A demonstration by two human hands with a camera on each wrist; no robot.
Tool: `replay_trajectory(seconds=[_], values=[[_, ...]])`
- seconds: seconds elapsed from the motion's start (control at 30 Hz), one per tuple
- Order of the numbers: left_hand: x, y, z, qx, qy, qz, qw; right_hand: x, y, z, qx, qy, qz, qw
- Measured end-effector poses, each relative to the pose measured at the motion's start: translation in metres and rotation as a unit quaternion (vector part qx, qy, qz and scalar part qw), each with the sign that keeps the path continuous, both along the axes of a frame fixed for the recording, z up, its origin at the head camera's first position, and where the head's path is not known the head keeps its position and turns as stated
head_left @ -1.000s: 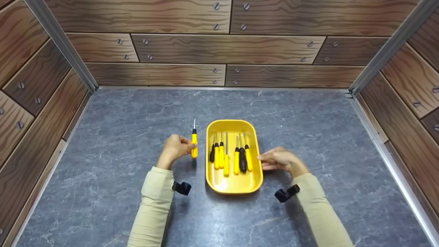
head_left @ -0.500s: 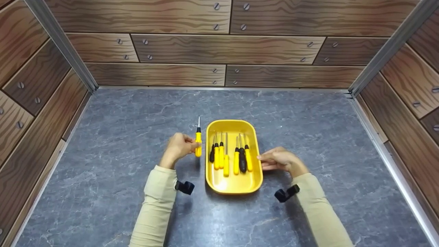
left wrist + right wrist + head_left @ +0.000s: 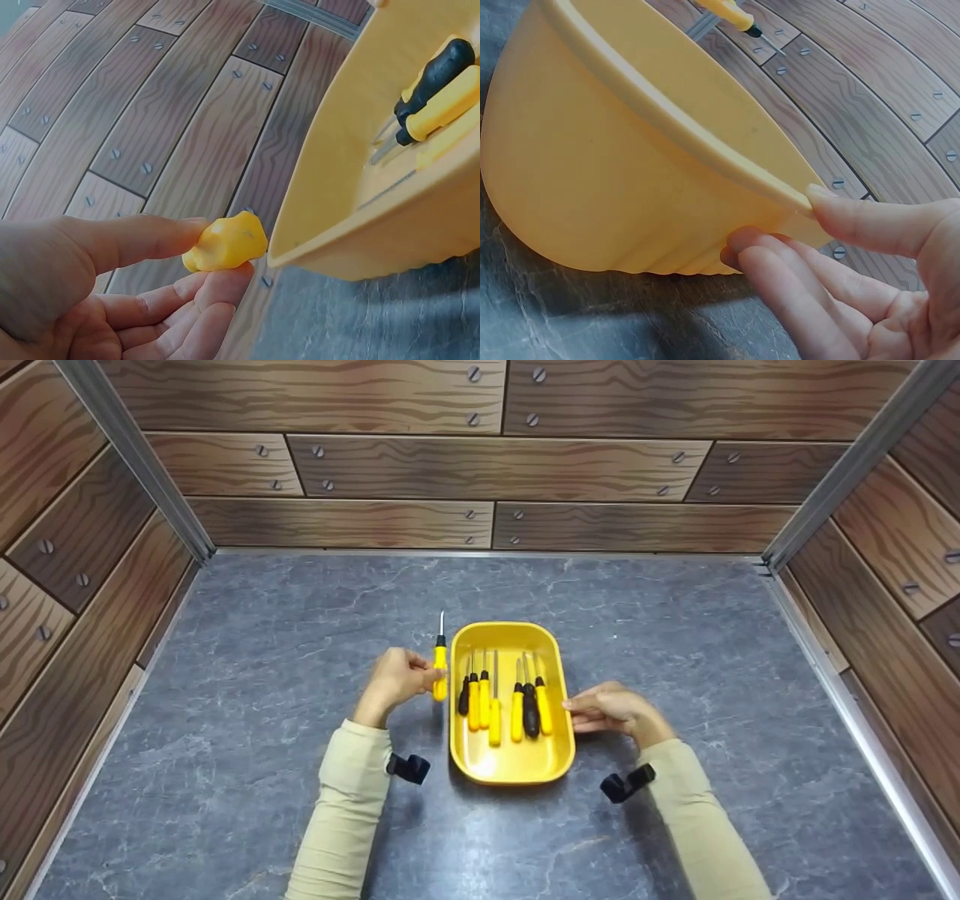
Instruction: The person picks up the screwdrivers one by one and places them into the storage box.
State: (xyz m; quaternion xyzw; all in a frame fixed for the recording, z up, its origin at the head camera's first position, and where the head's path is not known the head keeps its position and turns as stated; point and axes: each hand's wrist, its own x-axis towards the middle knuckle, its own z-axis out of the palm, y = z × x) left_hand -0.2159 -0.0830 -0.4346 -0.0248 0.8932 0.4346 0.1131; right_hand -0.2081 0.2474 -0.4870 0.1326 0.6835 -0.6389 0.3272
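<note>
My left hand [image 3: 397, 673] pinches a yellow-handled screwdriver [image 3: 439, 660] with a black collar, its metal tip pointing away from me. In the left wrist view the butt of its handle [image 3: 229, 244] sits between thumb and fingers, just outside the bin wall. A yellow plastic bin [image 3: 517, 765] stands on the tabletop, with several screwdrivers lying in two groups inside, among them a black-handled screwdriver [image 3: 531, 712]. On the bin's right side, my right hand [image 3: 611, 709] holds the rim; its thumb [image 3: 870, 225] is over the edge and the fingers [image 3: 780, 281] are against the outer wall.
The grey marbled tabletop [image 3: 300, 607] stretches around the bin. Wood-patterned panels [image 3: 495, 469] enclose the back and both sides, joined by metal corner posts [image 3: 139, 457]. A black wrist strap mount [image 3: 409, 769] projects from each sleeve.
My left hand has carried the screwdriver to the right and slightly away from me, up beside the bin's left rim. The right hand and the bin have stayed put.
</note>
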Motion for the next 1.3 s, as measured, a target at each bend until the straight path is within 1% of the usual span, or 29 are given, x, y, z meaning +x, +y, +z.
replay_trajectory(seconds=[0.23, 0.43, 0.6, 1.03, 1.13, 1.3], values=[[0.001, 0.004, 0.003, 0.018, -0.015, -0.002, 0.9997, 0.000, 0.000, 0.000, -0.002, 0.001, 0.006, 1.0000], [0.001, 0.008, 0.006, 0.009, -0.015, -0.004, 0.9998, 0.000, 0.000, 0.000, -0.005, -0.002, 0.007, 1.0000], [0.000, 0.012, 0.007, 0.018, -0.021, -0.004, 0.9996, 0.001, 0.000, 0.000, -0.005, -0.001, 0.003, 1.0000], [-0.001, 0.024, 0.008, 0.018, -0.010, -0.014, 0.9997, 0.001, 0.001, 0.001, -0.006, -0.001, 0.005, 1.0000], [-0.002, 0.026, 0.008, 0.026, -0.005, -0.017, 0.9995, 0.001, 0.001, 0.001, -0.005, -0.002, 0.001, 1.0000], [-0.003, 0.030, 0.008, 0.040, -0.014, -0.016, 0.9990, 0.000, 0.000, -0.001, -0.009, 0.000, 0.005, 0.9999]])
